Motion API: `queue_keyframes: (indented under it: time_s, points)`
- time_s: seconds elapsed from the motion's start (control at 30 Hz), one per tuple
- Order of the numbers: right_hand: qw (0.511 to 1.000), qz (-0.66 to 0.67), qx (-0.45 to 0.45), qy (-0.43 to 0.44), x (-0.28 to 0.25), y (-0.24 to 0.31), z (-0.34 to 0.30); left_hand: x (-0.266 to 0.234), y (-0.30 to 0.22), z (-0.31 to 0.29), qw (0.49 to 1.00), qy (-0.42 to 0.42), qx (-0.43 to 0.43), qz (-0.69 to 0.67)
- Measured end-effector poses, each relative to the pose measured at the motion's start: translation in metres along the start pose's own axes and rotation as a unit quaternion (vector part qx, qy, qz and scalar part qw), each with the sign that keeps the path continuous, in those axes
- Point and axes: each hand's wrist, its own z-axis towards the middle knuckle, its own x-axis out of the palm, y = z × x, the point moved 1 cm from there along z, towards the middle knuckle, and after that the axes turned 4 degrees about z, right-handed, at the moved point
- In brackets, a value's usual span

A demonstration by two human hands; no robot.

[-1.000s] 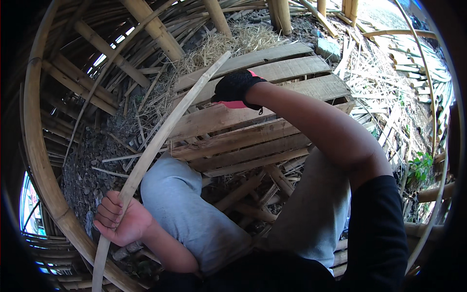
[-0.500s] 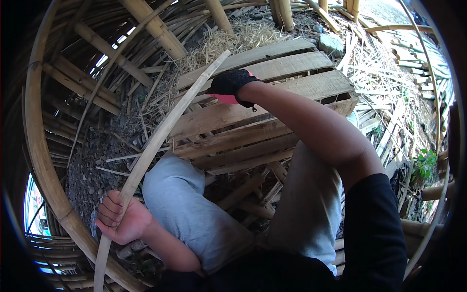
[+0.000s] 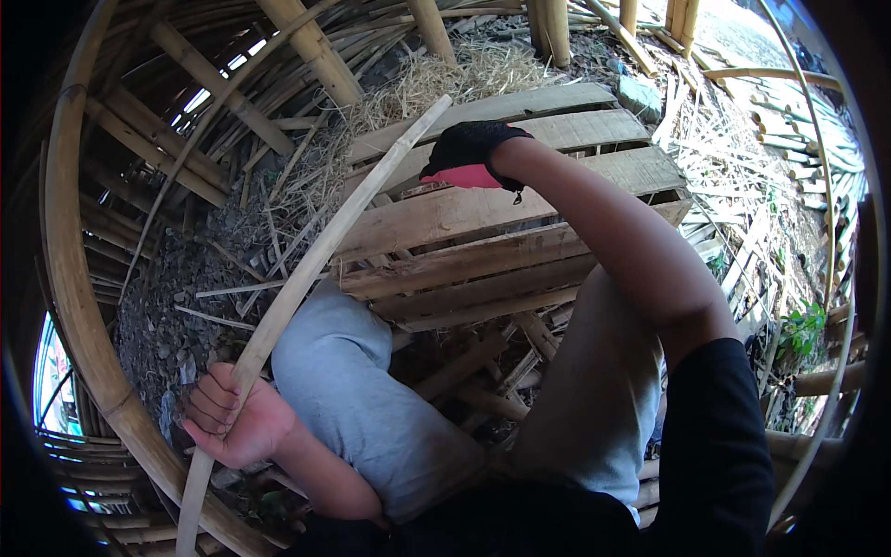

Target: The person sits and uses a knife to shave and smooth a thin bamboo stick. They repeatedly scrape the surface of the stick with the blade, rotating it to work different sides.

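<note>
Littered ground gives room between the slatted crate's (image 3: 418, 223) left edge and a curved bamboo pole (image 3: 85, 325). The pale strip (image 3: 316, 265) slants across that edge, its lower part clenched in the left hand (image 3: 239, 415). The gloved right hand (image 3: 471, 156) is near its upper end; what those fingers grip, I cannot tell.

A pale, matt strip (image 3: 323, 246) of wood or split bamboo is seen left of centre, its face fairly smooth. At mid-frame, the slatted crate (image 3: 445, 218) is built of rough, unpainted wooden boards, dull and grained. The glove (image 3: 471, 153) is made of textured black cloth with smoother pink. Grey trousers (image 3: 362, 399) and a dark sleeve (image 3: 715, 427) are cut from matt cloth. A soft gloss is shown by the smooth bamboo pole (image 3: 79, 306) at far left.
</note>
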Motion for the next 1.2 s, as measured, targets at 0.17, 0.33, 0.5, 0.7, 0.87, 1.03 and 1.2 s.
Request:
queue_keyframes:
  time_s: [0.17, 0.33, 0.5, 0.7, 0.87, 1.03, 1.2]
  points:
    - [0.991, 0.091, 0.096, -0.025, -0.048, -0.008, -0.062, 0.004, -0.008, -0.011, 1.0, 0.014, -0.013, -0.01]
    - [0.956, -0.127, -0.214, -0.156, -0.003, 0.021, -0.093, 0.043, -0.01, -0.036, 0.999, 0.026, -0.03, -0.023]
    - [0.983, 0.032, -0.143, -0.112, 0.017, 0.141, -0.172, 0.068, -0.007, -0.052, 0.994, 0.089, -0.032, -0.049]
    - [0.957, -0.066, -0.225, -0.168, 0.007, 0.105, -0.173, 0.081, -0.01, -0.06, 0.988, 0.143, -0.041, -0.051]
    - [0.958, -0.162, -0.21, -0.108, 0.0, 0.113, -0.178, 0.078, -0.015, -0.059, 0.984, 0.167, -0.024, -0.058]
    - [0.938, -0.236, -0.213, -0.139, -0.003, 0.049, -0.154, 0.089, -0.013, -0.063, 0.983, 0.166, -0.023, -0.073]
    - [0.978, -0.188, -0.083, -0.018, -0.005, 0.077, -0.166, 0.083, -0.014, -0.063, 0.989, 0.136, -0.014, -0.058]
